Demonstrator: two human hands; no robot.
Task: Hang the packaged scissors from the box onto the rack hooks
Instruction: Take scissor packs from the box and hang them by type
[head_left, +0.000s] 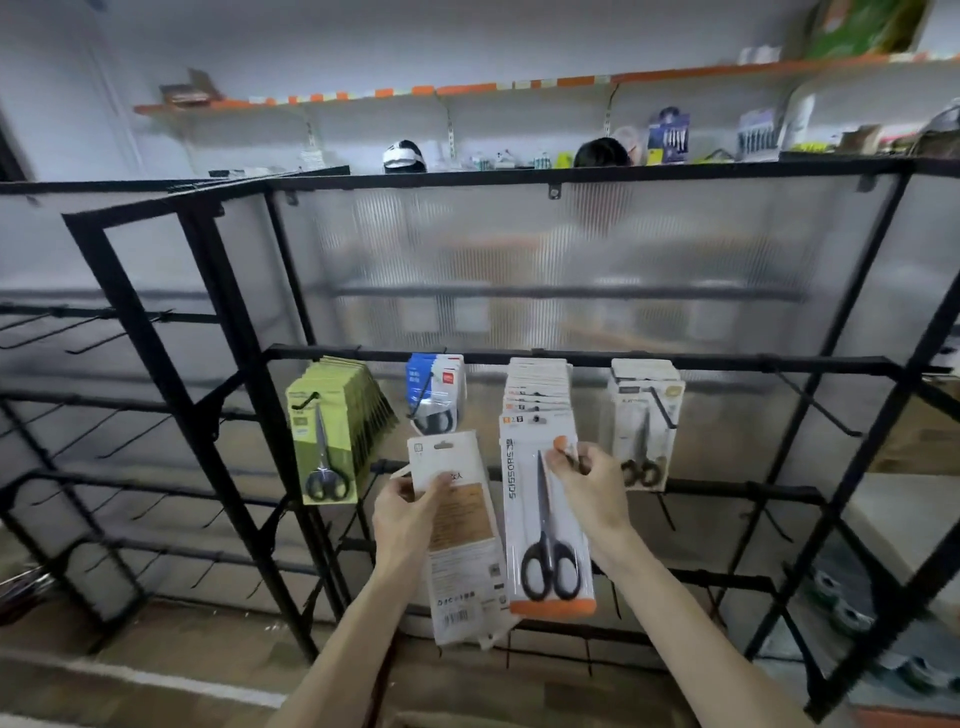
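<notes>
My right hand (584, 483) pinches the upright orange-trimmed scissors pack (540, 525) near its top, just below the matching stack (537, 384); my left hand (405, 514) grips a reversed pack (462, 566).

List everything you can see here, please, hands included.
Green packs: a stack, green, leftmost loaded hook.
Blue-and-white packs: a few, second hook.
White-and-orange packs: a stack, third hook.
Front pack: one, white with orange base, black-handled scissors, before that stack.
White packs: several, fourth hook.
Back-facing pack: at least one, white with tan panel, in the left hand.
Rack: one, black metal, across the view.
Ribbed panel: translucent, behind the rack.
Wall shelf: orange-edged, top.
Left hand: grips the back-facing pack.
Right hand: pinches the front pack's upper right edge.
</notes>
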